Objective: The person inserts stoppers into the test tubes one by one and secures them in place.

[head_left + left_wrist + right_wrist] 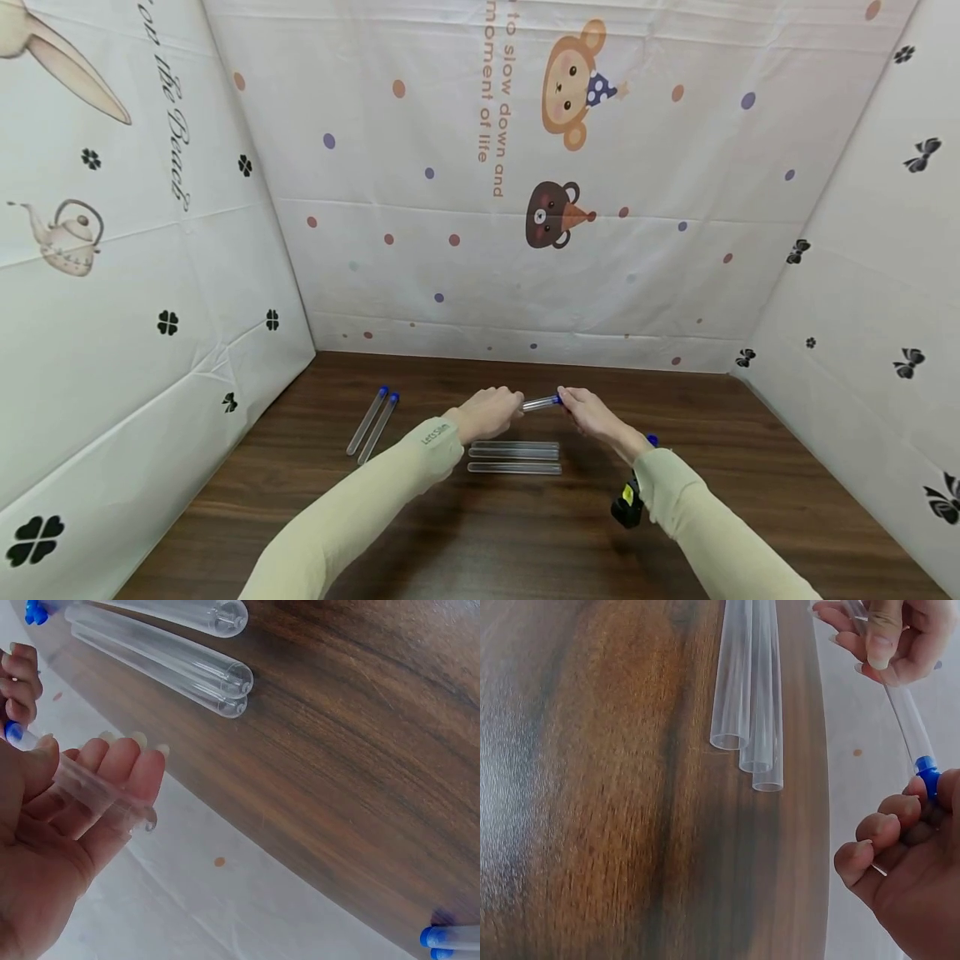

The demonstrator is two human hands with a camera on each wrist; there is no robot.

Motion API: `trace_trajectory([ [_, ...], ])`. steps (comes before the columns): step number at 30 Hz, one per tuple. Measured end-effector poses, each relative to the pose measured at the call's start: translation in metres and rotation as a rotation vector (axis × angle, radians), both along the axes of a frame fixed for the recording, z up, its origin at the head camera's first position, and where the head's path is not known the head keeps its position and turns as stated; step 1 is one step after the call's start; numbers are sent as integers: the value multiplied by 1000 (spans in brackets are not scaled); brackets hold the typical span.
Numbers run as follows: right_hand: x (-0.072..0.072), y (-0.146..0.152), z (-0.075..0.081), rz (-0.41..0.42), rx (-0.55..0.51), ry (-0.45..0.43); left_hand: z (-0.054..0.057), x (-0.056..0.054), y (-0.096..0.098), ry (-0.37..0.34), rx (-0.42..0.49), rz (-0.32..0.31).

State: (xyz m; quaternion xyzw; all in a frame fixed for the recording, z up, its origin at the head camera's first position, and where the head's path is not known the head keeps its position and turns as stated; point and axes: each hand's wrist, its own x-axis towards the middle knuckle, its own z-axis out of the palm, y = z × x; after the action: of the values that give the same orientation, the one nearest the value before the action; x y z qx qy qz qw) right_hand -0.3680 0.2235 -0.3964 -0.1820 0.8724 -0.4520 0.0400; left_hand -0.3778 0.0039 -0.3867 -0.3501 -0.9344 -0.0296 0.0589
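Observation:
My left hand (489,414) holds a clear test tube (538,404) above the table, its thumb pressed over the tube in the left wrist view. The tube's rounded end (147,819) lies by the fingers of that hand. At the other end, my right hand (592,414) pinches a blue cap (926,771) between thumb and fingertips. This cap sits at the tube's mouth; how deep it is in cannot be told. Nearer to me lie three uncapped clear tubes (513,454), side by side, with open mouths (729,741) toward the right.
Two tubes with blue caps (383,391) lie slanted on the table's left. Under my right forearm, a black object with a yellow label (627,503) and a blue piece (652,439) are partly hidden. Printed white cloth walls (420,275) border the brown wooden table (442,550).

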Motion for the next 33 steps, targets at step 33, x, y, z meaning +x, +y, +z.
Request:
trace_trajectory([
  [33, 3, -4, 11, -80, -71, -96, 5, 3, 7, 146, 74, -52],
])
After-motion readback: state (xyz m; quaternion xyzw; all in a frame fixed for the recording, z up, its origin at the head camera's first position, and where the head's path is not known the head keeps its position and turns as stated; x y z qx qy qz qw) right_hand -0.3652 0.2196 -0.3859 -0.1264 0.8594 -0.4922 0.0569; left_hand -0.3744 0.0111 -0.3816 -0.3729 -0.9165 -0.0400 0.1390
